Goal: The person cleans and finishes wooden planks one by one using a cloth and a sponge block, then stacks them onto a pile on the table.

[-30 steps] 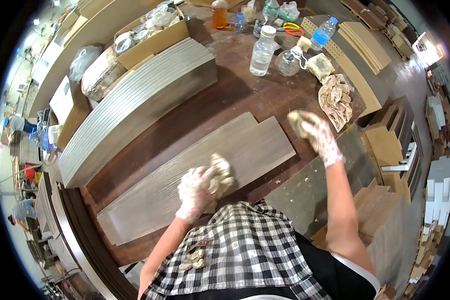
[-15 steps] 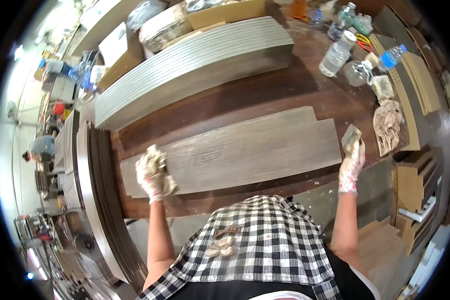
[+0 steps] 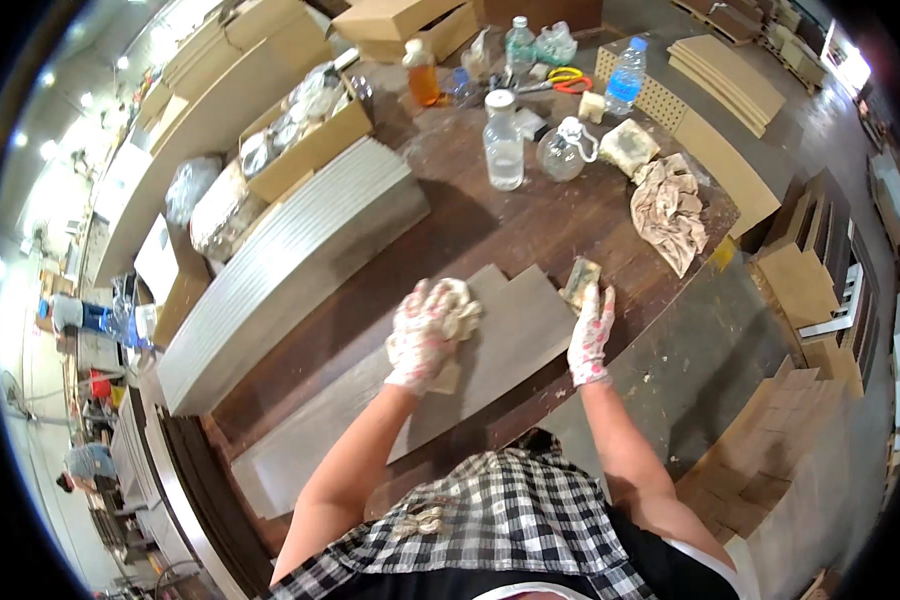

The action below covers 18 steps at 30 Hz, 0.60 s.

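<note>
Two grey wood-look planks [image 3: 320, 432] lie overlapping on the dark brown table, their ends stepped. My left hand [image 3: 420, 335], in a white glove with pink spots, presses a crumpled cream rag [image 3: 458, 310] onto the upper plank near its right part. Just past the planks' right end, my right hand [image 3: 592, 340] wears a matching glove. Its fingers are on a small greenish-grey sponge-like block [image 3: 580, 282] at the table. The palm side of both hands is hidden.
Beyond the planks stands a long row of stacked planks [image 3: 300, 255]. At the far right are a clear bottle [image 3: 504, 145], a round bottle [image 3: 562, 155], a blue-capped bottle [image 3: 626, 78], yellow-and-red scissors [image 3: 570, 80] and a crumpled beige cloth [image 3: 668, 210]. Cardboard boxes [image 3: 805, 265] stand right of the table.
My left hand has slid the rag from the planks' left end toward their right end. My view has turned to the right. The block is still with my right hand.
</note>
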Available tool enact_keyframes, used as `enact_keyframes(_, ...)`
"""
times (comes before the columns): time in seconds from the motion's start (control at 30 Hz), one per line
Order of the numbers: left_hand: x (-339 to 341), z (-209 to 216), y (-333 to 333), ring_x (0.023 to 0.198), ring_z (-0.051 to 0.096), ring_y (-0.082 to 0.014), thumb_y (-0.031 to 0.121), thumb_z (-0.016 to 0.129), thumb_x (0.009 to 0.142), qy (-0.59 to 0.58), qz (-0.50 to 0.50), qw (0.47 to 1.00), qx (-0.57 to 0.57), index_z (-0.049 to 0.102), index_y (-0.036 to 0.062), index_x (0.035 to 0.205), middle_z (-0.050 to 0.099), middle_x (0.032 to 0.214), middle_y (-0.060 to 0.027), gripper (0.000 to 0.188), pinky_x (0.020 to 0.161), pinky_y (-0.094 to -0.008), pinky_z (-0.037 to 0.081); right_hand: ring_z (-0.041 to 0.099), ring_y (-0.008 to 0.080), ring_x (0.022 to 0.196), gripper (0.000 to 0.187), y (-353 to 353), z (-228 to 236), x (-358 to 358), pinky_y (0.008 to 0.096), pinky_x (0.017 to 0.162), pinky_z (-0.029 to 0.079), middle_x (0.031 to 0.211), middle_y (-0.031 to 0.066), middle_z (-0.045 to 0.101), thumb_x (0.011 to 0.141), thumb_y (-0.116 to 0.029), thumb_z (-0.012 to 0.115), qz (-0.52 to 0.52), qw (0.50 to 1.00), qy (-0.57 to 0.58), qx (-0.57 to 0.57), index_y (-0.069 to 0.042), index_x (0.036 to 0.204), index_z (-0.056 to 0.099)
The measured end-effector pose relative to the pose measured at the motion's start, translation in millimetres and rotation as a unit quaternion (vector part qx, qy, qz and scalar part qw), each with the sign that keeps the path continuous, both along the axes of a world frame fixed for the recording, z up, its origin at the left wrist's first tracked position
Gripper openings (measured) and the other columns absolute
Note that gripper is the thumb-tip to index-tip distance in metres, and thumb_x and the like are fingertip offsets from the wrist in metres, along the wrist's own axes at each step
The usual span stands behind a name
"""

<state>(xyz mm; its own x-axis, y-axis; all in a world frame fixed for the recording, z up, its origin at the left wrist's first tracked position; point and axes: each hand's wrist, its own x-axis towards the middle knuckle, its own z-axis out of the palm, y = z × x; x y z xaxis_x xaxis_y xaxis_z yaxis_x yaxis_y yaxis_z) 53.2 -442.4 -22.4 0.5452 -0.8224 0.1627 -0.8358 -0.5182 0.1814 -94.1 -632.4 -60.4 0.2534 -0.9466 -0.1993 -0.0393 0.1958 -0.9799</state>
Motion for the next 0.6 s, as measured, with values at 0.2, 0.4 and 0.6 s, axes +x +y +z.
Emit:
enact_keyframes(0.2, -2.9, 8.1, -135.4, 0.125, 0.034, -0.0314, 0.017, 0.064, 0.067, 0.033, -0.125, 0.992, -0.002, 0.049, 0.0135, 0.122, 0.045, 0.129, -0.0074, 0.057, 0.102, -0.0428, 0.027, 0.040, 0.0268, 0.120, 0.060, 3.2, 11.8, 4.1, 0.0352, 0.099, 0.034, 0.132, 0.0208, 0.038, 0.090, -0.035, 0.049, 0.001, 1.000, -0.010, 0.015, 0.005, 0.132, 0.032)
enact_keyframes(0.4, 17.6, 23.6, -130.2, 0.090, 0.058, -0.0300, 0.030, 0.058, 0.079, 0.059, -0.062, 0.985, -0.150, 0.058, 0.0125, 0.108, 0.062, 0.097, -0.0101, 0.034, 0.078, -0.0391, 0.047, 0.046, 0.0214, 0.110, 0.049, -17.9, 8.8, -3.8, 0.0354, 0.094, 0.038, 0.122, 0.0107, 0.048, 0.089, -0.033, 0.052, -0.037, 0.980, -0.192, 0.045, -0.003, 0.126, 0.043)
enact_keyframes(0.6, 29.8, 45.1, 112.6, 0.095, 0.059, -0.0241, 0.012, 0.060, 0.079, 0.083, 0.223, 0.937, -0.255, 0.059, 0.0097, 0.111, 0.062, 0.102, -0.0088, 0.031, 0.085, -0.0319, 0.046, 0.047, 0.0248, 0.113, 0.046, -27.2, 23.4, -51.0, 0.0431, 0.098, 0.038, 0.123, 0.0111, 0.048, 0.084, -0.021, 0.057, 0.189, 0.935, -0.280, 0.109, -0.002, 0.124, 0.045)
